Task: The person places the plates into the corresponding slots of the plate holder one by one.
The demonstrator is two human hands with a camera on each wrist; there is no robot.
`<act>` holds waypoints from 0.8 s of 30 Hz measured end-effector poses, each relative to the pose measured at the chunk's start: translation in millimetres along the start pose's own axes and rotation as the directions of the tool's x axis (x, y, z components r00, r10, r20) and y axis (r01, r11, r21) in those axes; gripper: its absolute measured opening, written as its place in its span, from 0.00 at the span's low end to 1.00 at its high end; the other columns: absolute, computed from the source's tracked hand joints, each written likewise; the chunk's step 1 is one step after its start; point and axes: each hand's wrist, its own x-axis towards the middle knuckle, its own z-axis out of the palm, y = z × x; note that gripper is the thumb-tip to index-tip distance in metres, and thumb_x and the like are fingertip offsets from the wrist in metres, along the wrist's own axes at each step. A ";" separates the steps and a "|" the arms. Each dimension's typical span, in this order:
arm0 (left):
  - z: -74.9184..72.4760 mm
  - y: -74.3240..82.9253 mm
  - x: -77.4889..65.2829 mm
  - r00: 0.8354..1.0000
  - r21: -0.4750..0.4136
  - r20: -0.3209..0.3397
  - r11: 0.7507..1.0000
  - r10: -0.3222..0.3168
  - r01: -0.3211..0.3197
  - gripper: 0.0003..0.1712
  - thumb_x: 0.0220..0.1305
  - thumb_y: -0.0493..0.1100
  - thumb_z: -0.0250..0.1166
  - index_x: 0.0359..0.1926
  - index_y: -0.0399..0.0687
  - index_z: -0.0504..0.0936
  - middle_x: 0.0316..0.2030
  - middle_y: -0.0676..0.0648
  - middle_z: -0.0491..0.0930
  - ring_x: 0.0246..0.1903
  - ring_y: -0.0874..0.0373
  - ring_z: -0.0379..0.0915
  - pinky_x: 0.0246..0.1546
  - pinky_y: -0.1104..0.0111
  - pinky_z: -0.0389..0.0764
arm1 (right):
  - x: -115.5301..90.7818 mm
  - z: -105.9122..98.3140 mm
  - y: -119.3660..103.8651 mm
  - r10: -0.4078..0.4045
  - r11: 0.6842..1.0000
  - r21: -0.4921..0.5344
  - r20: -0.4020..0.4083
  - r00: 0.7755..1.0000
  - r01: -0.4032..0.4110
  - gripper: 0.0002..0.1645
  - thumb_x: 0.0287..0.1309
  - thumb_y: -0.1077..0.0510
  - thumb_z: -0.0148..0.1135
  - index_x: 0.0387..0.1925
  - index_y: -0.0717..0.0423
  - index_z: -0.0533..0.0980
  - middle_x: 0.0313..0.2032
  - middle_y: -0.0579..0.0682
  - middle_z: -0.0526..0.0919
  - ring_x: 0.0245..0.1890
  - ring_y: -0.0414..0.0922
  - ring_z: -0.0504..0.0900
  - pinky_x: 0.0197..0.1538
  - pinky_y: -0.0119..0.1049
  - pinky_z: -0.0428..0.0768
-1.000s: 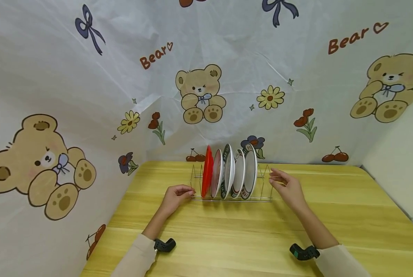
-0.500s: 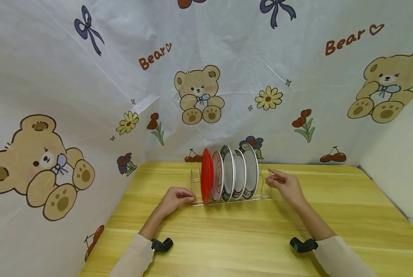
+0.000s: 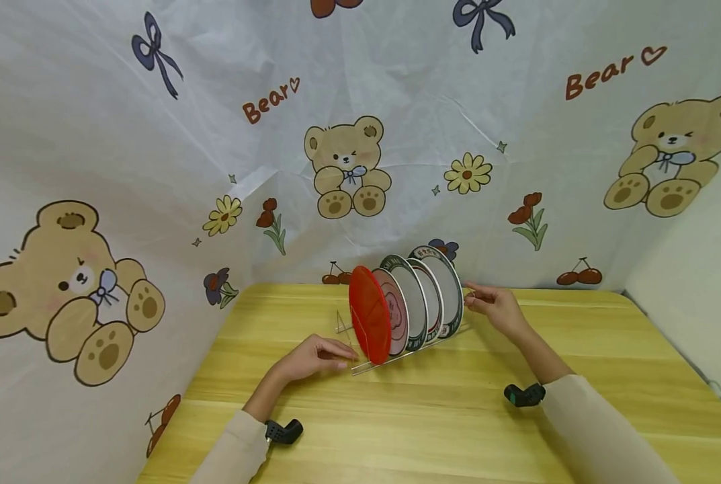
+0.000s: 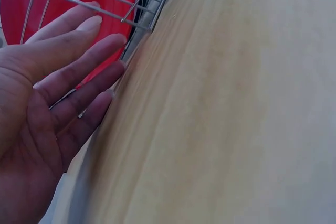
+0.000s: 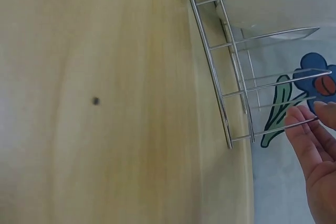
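A wire dish rack (image 5: 209,64) stands askew on the table, its left end nearer to me. Upright in it are a red plate (image 3: 369,314), a pink plate (image 3: 399,313) and several white plates with patterned rims (image 3: 453,292). My left hand (image 3: 314,357) is at the rack's left end, with fingers fairly straight and the thumb apart; in the left wrist view its fingertips lie close to the end wire, and contact is hard to tell. At the other end, my right hand (image 3: 501,312) pinches the end wire between thumb and fingers. Plates partly hide the rack.
Wooden table (image 3: 420,417) extends in front of and beside the rack. A white cloth printed with bears (image 3: 349,168) hangs behind and along the left. Black devices (image 3: 284,431) sit on both wrists.
The rack with its plates has turned, its left end coming towards me and right, its right end shifting back. My left hand moved right and nearer; the right stays at the end wire.
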 end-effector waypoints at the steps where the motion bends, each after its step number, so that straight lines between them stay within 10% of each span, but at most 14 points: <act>1: 0.1 0.6 -0.2 1.000 0.004 0.014 1.000 -0.005 0.005 0.16 0.66 0.39 0.70 0.54 0.45 0.87 0.53 0.49 0.85 0.59 0.55 0.78 0.61 0.65 0.76 | 2.1 -0.8 0.6 0.001 1.000 -0.014 0.002 1.000 -0.001 0.24 0.69 0.67 0.61 0.65 0.68 0.74 0.43 0.61 0.87 0.42 0.44 0.88 0.44 0.31 0.85; 6: -7.7 -1.2 -4.2 1.000 -0.032 0.016 0.999 -0.016 0.016 0.14 0.70 0.41 0.66 0.53 0.43 0.88 0.52 0.47 0.86 0.57 0.52 0.80 0.59 0.64 0.78 | 2.6 -1.8 -0.4 -0.003 0.994 -0.111 -0.018 1.000 0.001 0.25 0.70 0.65 0.61 0.66 0.66 0.73 0.51 0.67 0.84 0.53 0.58 0.84 0.46 0.24 0.82; 11: -22.3 -10.4 -16.0 0.982 -0.141 -0.176 0.989 -0.070 0.045 0.15 0.74 0.40 0.61 0.49 0.31 0.86 0.44 0.38 0.88 0.46 0.47 0.86 0.50 0.62 0.84 | -23.6 8.3 -9.4 0.019 0.988 -0.150 -0.159 0.987 -0.043 0.27 0.74 0.58 0.57 0.69 0.64 0.70 0.63 0.66 0.77 0.65 0.61 0.74 0.51 0.15 0.71; 19: -35.8 -21.0 -12.9 0.845 -0.238 -0.510 0.970 -0.160 0.040 0.26 0.78 0.50 0.55 0.63 0.32 0.77 0.56 0.33 0.80 0.56 0.39 0.79 0.55 0.53 0.81 | -60.2 41.8 -45.9 0.057 0.998 0.009 -0.200 0.978 -0.056 0.33 0.80 0.46 0.46 0.77 0.57 0.60 0.70 0.64 0.69 0.67 0.59 0.70 0.55 0.18 0.73; 24: -41.5 -23.1 12.9 0.892 -0.324 -0.432 0.946 -0.133 -0.016 0.32 0.83 0.53 0.45 0.74 0.36 0.64 0.69 0.28 0.66 0.67 0.32 0.65 0.64 0.44 0.70 | -68.6 58.8 -61.7 0.050 0.993 0.109 -0.150 0.987 -0.033 0.34 0.80 0.49 0.45 0.77 0.60 0.56 0.70 0.67 0.67 0.65 0.59 0.72 0.55 0.27 0.79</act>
